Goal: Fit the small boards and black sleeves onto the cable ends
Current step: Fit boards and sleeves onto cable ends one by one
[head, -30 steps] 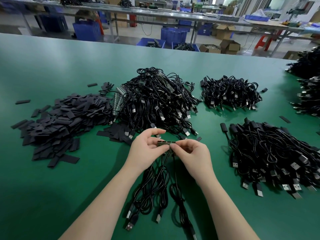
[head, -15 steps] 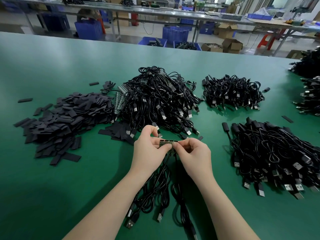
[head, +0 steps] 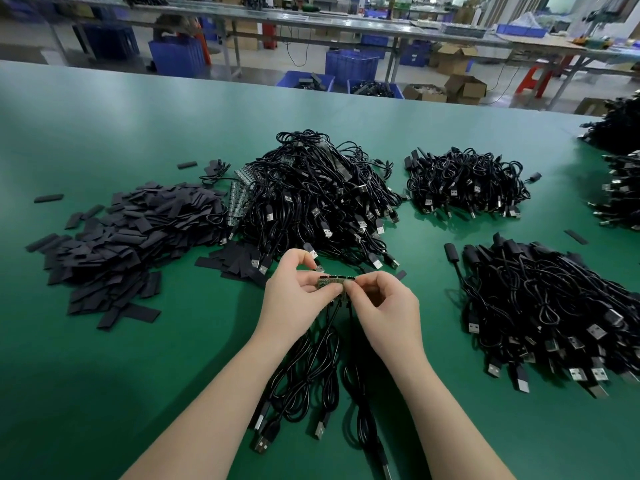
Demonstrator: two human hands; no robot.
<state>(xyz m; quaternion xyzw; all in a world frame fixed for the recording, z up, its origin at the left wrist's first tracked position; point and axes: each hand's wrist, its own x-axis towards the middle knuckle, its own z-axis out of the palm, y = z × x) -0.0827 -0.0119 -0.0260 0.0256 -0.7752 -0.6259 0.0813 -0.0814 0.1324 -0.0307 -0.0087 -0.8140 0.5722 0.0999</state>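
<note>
My left hand (head: 298,299) and my right hand (head: 386,311) meet over the green table (head: 104,393), both pinching a short strip of small green boards (head: 334,280) from either end. Black cables (head: 311,368) hang from the strip toward me, their USB plugs lying on the table. A heap of flat black sleeves (head: 121,237) lies to the left. A large tangle of black USB cables (head: 318,202) sits just beyond my hands, with a grey strip of boards (head: 237,199) at its left edge.
More cable piles lie at the back right (head: 464,181), the near right (head: 554,306) and the far right edge (head: 620,188). Stray sleeves (head: 48,198) lie on the cloth. Beyond the table stand benches, blue crates (head: 351,65) and cardboard boxes.
My hands have stayed almost in place, holding the board strip; the fingers have shifted slightly along it. The view has shifted slightly.
</note>
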